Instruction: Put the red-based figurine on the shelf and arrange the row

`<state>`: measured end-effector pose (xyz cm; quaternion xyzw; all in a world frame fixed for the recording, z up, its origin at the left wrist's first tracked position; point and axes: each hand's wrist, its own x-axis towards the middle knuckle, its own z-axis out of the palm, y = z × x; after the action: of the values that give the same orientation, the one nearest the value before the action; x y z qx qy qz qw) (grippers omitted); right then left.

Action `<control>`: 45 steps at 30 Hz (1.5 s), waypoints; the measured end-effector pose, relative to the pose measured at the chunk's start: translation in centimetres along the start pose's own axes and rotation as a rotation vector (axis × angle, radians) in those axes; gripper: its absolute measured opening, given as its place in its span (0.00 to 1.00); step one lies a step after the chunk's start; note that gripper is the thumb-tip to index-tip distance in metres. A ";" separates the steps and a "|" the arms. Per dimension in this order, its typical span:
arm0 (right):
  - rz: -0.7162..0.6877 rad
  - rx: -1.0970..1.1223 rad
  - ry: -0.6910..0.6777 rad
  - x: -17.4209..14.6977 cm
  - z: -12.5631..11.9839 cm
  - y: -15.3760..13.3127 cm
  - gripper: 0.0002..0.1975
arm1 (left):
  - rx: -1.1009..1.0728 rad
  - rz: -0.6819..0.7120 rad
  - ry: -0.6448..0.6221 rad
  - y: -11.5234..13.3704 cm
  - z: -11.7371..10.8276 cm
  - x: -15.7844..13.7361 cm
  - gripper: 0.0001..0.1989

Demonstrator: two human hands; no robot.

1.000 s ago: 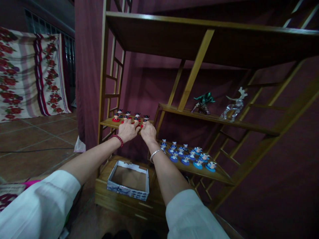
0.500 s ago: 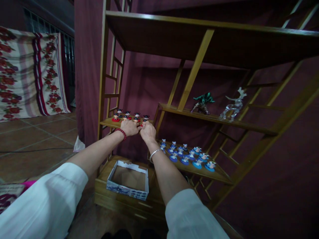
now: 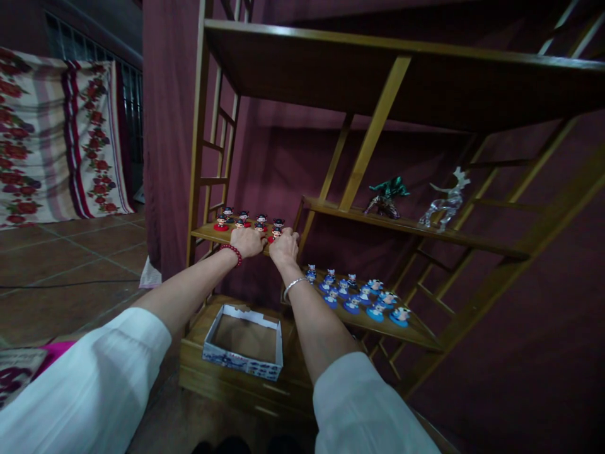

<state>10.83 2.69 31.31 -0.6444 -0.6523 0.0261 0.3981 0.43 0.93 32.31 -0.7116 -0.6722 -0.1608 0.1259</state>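
My left hand has its fingers curled at the front edge of the small upper-left shelf. What those fingers may hold is hidden behind the hand. Close beside it, my right hand is bent round the right side of a small red-based figurine, its fingers closed and partly hidden. This dark-haired figurine stands at the right end of the front row. Several similar figurines stand in two rows, among them one at the front left and one at the back.
Blue-based figurines stand in rows on the lower right shelf. A green figure and a clear deer stand above them. Below my hands, an open cardboard box rests on the wooden cabinet. A shelf post rises mid-frame.
My hands, close together before, have moved slightly apart. The front-right figurine shows more clearly between them, and my right hand sits slightly further right. The view has shifted a little.
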 end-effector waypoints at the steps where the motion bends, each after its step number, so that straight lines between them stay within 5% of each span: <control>1: 0.023 0.000 -0.016 0.1 0.0 -0.2 0.18 | 0.000 0.006 0.004 0.0 0.0 0.0 0.22; 10: 0.103 -0.006 -0.011 0.6 0.3 -0.5 0.18 | 0.021 0.056 0.003 -0.1 0.3 -0.1 0.22; 17: 0.116 -0.048 -0.084 1.5 0.3 -0.7 0.32 | 0.041 0.060 0.071 -0.4 1.0 -0.2 0.21; 45: 0.110 -0.114 -0.098 1.5 0.5 -0.4 0.27 | -0.018 0.011 0.079 -0.6 1.2 -0.8 0.22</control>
<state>10.46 4.14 31.92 -0.6988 -0.6352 0.0423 0.3263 -0.11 0.71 30.89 -0.7095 -0.6613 -0.1941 0.1468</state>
